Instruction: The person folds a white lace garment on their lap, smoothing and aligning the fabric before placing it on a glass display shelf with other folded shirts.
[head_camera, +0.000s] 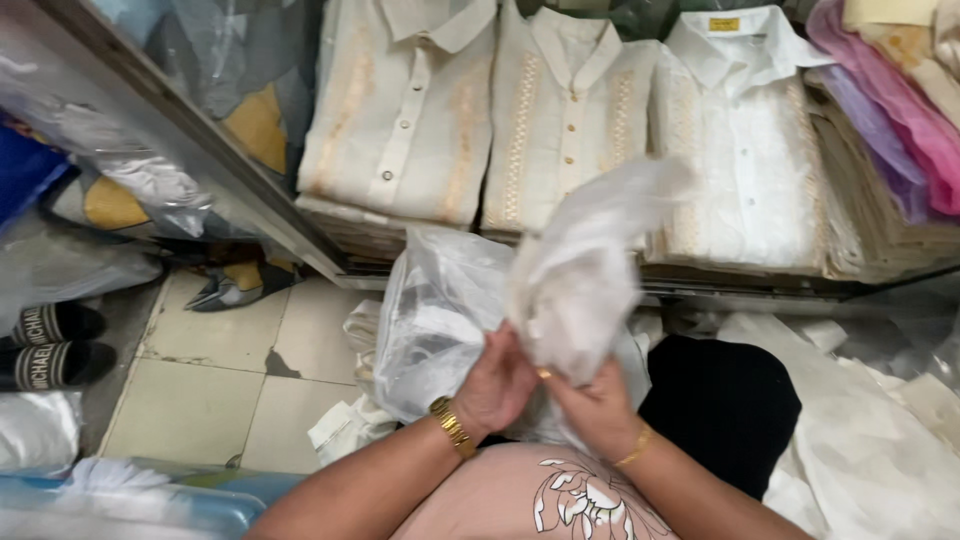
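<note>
Upright, white garment (580, 270), long axis vertical, both hands (500, 385) gripping

I saw three folded cream embroidered shirts (560, 120) stacked on a shelf (250, 200) | pink and lilac fabrics (890, 110) at right | black sandals (50, 345) on the tiled floor (210, 390) | black cloth (725, 400) nearby
</note>
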